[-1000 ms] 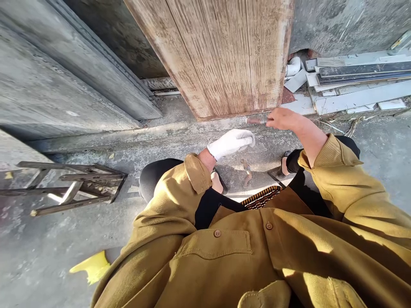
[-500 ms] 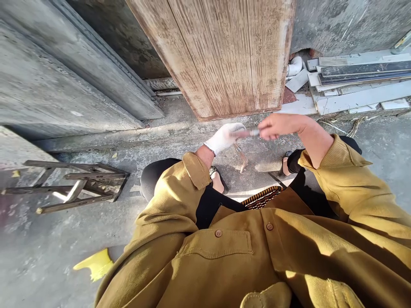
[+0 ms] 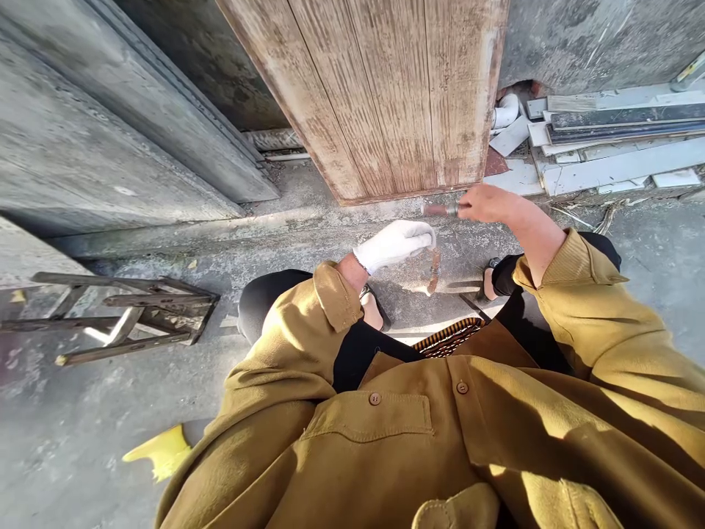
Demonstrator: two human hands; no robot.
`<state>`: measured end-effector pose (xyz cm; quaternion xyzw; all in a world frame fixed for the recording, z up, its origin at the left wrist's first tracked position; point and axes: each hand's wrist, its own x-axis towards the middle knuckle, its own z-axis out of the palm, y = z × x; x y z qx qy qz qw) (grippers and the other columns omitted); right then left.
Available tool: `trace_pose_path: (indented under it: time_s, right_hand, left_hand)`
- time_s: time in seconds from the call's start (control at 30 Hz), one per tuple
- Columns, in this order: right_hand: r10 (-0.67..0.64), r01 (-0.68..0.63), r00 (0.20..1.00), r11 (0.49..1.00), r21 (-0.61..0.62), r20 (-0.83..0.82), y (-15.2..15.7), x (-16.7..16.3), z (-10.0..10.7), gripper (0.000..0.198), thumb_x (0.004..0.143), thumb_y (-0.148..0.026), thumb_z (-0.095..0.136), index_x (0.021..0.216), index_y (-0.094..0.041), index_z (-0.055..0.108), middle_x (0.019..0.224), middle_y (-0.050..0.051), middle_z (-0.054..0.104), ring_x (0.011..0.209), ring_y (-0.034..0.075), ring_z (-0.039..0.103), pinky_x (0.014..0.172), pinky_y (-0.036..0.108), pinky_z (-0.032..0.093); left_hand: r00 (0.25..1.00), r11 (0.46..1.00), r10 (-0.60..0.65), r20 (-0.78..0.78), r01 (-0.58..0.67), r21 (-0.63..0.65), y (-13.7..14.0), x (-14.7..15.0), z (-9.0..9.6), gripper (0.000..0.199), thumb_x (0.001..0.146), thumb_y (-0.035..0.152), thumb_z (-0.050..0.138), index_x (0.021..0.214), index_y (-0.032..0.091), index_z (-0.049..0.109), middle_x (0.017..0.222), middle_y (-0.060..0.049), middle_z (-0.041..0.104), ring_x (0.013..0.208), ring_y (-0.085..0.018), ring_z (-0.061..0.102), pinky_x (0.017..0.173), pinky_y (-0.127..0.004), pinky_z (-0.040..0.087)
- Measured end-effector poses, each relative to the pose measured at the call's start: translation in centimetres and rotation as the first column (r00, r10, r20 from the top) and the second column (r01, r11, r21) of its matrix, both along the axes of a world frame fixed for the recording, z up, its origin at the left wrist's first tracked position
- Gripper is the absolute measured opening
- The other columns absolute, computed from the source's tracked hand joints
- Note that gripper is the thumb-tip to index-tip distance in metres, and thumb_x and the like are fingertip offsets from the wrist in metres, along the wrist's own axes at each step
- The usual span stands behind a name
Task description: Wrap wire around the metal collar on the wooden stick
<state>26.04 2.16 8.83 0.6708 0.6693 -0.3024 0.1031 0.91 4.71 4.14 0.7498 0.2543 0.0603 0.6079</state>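
My left hand [image 3: 397, 244] wears a white glove, its fingers closed on the upper end of a curled brown strip [image 3: 435, 268]. The strip hangs down over the concrete floor; its material is unclear. My bare right hand [image 3: 483, 203] grips a short reddish-brown rod [image 3: 437, 210] with a grey ringed band [image 3: 452, 210] beside the fingers. That rod points left, above and apart from the glove. Just beyond it stands the lower edge of a worn wooden panel [image 3: 385, 95].
A small wooden stool [image 3: 159, 301] lies on its side at left. Grey boards [image 3: 110, 125] lean at the upper left. Stacked white and dark strips [image 3: 611, 139] lie by the wall at right, near a white pipe [image 3: 505, 112]. Yellow scrap [image 3: 161, 450] is on the floor.
My hands have moved apart. The right hand has gone up and right with the rod, whose left end has come away from the glove. The left hand is slightly lower, the brown strip hanging from it.
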Motion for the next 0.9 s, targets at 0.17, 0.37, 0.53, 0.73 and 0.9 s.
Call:
trace_pose_path:
  time_s: [0.17,0.37,0.53,0.73,0.9]
  right_hand:
    - [0.176,-0.332,0.909,0.853,-0.403,-0.377,-1.3,-0.6,0.4,0.019,0.094,-0.02,0.081,0.077,-0.015,0.075,0.063,-0.002,0.06,0.062,0.013,0.054,0.07,0.026,0.041]
    - [0.062,-0.05,0.747,0.998,0.037,-0.662,-1.5,0.5,2.6,0.022,0.099,-0.034,0.073,0.084,-0.018,0.071,0.074,0.001,0.063,0.07,0.015,0.056,0.069,0.026,0.043]
    - [-0.102,0.251,0.767,0.956,0.15,-0.633,-1.1,-0.2,2.1,0.031,0.102,-0.046,0.072,0.09,-0.018,0.07,0.076,0.005,0.063,0.074,0.019,0.058,0.067,0.027,0.044]
    - [-0.132,0.203,0.962,0.93,0.306,-0.238,0.3,0.1,-0.3,0.029,0.108,-0.04,0.066,0.103,-0.013,0.078,0.093,0.012,0.074,0.096,0.028,0.068,0.079,0.032,0.046]
    - [0.161,-0.162,0.983,0.987,0.004,0.085,0.3,-0.6,-1.2,0.018,0.102,-0.027,0.072,0.096,-0.014,0.082,0.093,0.014,0.076,0.091,0.027,0.07,0.077,0.033,0.044]
  left_hand:
    - [0.994,0.99,0.106,0.033,-0.109,0.09,1.2,-0.8,-0.5,0.017,0.093,0.03,0.064,0.09,0.015,0.071,0.072,0.002,0.061,0.06,-0.01,0.048,0.061,-0.024,0.04]
    - [0.964,0.976,0.18,0.197,-0.15,-0.157,1.0,0.4,-2.1,0.018,0.096,0.03,0.066,0.089,0.013,0.07,0.081,-0.004,0.07,0.07,-0.013,0.062,0.069,-0.026,0.051]
    - [0.986,0.964,0.152,0.075,-0.131,-0.231,-0.1,1.2,-2.3,0.016,0.1,0.021,0.059,0.094,0.013,0.07,0.076,-0.004,0.068,0.067,-0.011,0.061,0.061,-0.02,0.046]
    - [0.999,0.997,0.034,0.04,-0.031,-0.072,0.4,0.8,-2.0,0.023,0.102,0.032,0.056,0.096,0.015,0.071,0.063,0.003,0.055,0.057,-0.011,0.048,0.057,-0.022,0.037]
    - [0.996,0.968,0.057,-0.071,-0.038,0.248,1.6,0.3,-1.0,0.027,0.092,0.038,0.063,0.088,0.014,0.075,0.07,0.002,0.063,0.067,-0.013,0.054,0.067,-0.025,0.043]
